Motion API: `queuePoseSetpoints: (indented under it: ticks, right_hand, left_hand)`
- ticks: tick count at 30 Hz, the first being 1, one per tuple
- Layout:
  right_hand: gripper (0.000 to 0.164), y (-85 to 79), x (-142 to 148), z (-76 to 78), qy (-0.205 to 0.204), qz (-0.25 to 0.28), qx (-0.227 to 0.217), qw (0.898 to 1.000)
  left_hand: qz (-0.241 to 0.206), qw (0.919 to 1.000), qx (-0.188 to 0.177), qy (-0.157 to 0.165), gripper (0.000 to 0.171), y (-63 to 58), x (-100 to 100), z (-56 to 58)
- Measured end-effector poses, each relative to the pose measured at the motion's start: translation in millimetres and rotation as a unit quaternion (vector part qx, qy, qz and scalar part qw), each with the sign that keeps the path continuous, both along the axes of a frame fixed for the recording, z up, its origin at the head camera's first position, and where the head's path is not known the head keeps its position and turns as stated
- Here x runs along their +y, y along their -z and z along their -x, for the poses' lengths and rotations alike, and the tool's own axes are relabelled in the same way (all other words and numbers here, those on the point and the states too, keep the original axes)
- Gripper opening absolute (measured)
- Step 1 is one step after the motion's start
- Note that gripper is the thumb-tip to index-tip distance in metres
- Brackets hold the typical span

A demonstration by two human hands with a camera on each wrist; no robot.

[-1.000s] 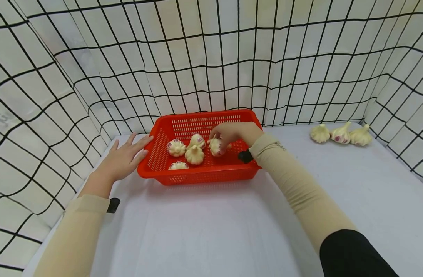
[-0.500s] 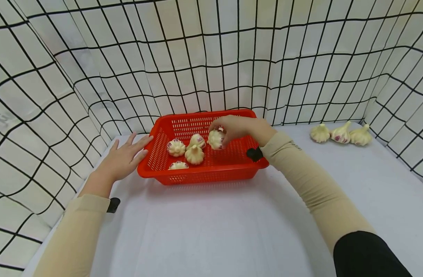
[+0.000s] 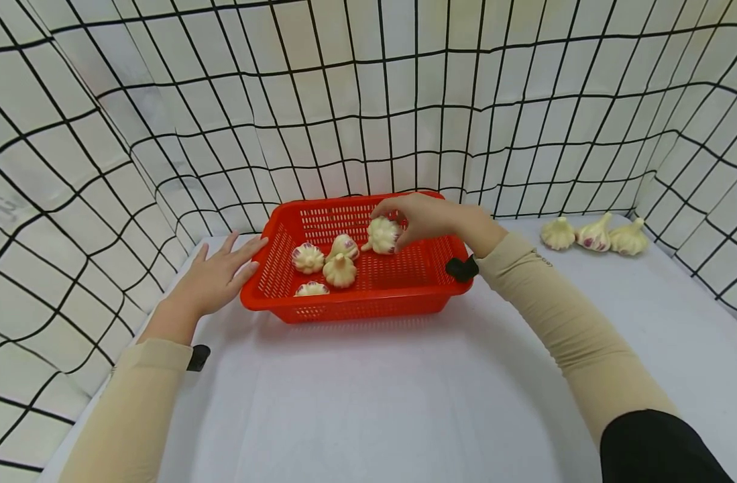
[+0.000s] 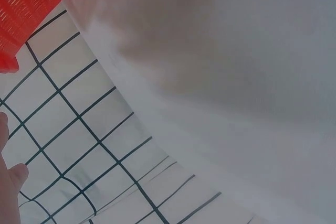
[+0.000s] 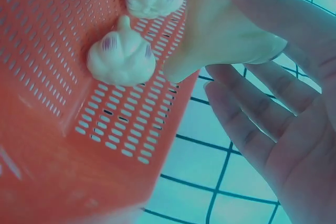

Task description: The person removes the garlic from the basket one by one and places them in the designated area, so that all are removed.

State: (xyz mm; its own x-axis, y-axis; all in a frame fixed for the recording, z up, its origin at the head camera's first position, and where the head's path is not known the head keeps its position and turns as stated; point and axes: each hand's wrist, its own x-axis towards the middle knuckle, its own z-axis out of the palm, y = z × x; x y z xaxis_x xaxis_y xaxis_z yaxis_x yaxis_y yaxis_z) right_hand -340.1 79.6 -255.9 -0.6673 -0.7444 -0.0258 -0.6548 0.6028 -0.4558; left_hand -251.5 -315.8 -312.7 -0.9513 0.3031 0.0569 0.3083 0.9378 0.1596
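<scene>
My right hand (image 3: 427, 216) pinches a garlic bulb (image 3: 383, 236) between thumb and fingers, over the right half of a red plastic basket (image 3: 356, 308). Seen from the right wrist, this bulb (image 5: 226, 32) has its stem pointing down and left, away from the palm. Several other garlic bulbs (image 3: 340, 270) lie in the left half of the basket, one of them (image 3: 312, 288) partly hidden behind the front wall. At the basket's left rim, my left hand (image 3: 216, 274) has its fingers spread and fingertips touching the edge.
A row of 3 garlic bulbs (image 3: 594, 233) lies on the white table (image 3: 368, 396) at the back right. Black netting (image 3: 404, 127) over white walls encloses the back and both sides, close behind the basket.
My right hand has lifted the garlic bulb from low in the basket, then drifted slightly right with it. The bulb has turned, its stem now showing at lower left. My left hand stays put.
</scene>
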Motion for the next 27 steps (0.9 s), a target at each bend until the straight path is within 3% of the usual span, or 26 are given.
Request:
queuePoseSetpoints:
  ticks: [27]
  right_hand:
    - [0.061,-16.4,36,-23.1,-0.009,0.074,0.040,0.996]
  left_hand:
    - [0.005,1.0000,0.000,-0.003,0.067,2.3,-2,2.7]
